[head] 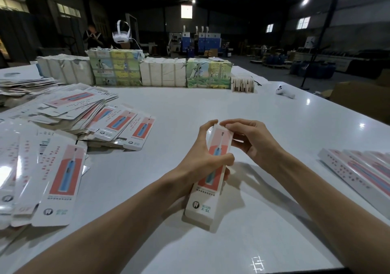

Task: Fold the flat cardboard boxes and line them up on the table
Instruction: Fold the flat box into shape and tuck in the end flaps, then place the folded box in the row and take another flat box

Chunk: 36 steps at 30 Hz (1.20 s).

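Note:
A long white toothbrush box (203, 200) with a red and blue picture stands tilted on the white table (211, 109), its near end down. My left hand (202, 157) grips its middle, thumb across the front and fingers behind. My right hand (249, 138) pinches the flap at its far top end. Flat unfolded boxes (63, 181) lie in loose heaps at the left. A row of folded boxes (358, 172) lies side by side at the right edge.
Wrapped bundles of packaging (162, 74) line the far side of the table. A white handheld controller (285, 92) lies at the far right. A headset (121, 33) sits above the bundles, with a person (91, 35) standing behind. A brown carton (363, 98) stands beyond the right edge.

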### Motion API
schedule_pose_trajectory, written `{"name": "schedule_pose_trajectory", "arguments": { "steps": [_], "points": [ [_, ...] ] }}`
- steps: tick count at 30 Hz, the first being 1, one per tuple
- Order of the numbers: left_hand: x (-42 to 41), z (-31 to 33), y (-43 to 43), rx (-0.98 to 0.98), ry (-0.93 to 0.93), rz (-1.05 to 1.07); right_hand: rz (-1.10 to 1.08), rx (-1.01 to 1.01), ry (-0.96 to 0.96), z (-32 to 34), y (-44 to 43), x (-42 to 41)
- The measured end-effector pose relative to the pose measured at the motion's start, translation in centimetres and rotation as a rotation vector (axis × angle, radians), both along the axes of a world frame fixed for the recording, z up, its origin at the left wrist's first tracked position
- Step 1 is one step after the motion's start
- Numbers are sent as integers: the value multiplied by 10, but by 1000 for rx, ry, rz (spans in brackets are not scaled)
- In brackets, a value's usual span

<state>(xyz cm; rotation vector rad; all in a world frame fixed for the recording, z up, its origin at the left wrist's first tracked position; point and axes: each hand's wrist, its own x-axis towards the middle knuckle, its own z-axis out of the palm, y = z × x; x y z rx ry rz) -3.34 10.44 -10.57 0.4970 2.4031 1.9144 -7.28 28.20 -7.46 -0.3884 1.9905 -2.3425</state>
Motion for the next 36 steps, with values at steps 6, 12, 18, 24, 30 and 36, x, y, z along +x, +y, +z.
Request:
{"name": "schedule_pose_trajectory", "arguments": {
  "steps": [6, 12, 18, 24, 30, 36],
  "points": [
    [-1, 3, -4, 89, -66, -2, 85, 27, 20, -1, -1, 1],
    [-5, 4, -7, 140, -103, 38, 57, 105, 116, -5, -7, 8],
    [-2, 8, -7, 148, -130, 48, 39, 140, 164, -6, -13, 15],
    [4, 10, -8, 188, -169, 21, 9, 145, 198, -6, -16, 16],
    [5, 8, -8, 199, -170, 22, -39, 165, 256, -9, -16, 14],
    [1, 9, -9, 287, -248, 67, -33, 170, 201, -14, -16, 10]
  ]
}}
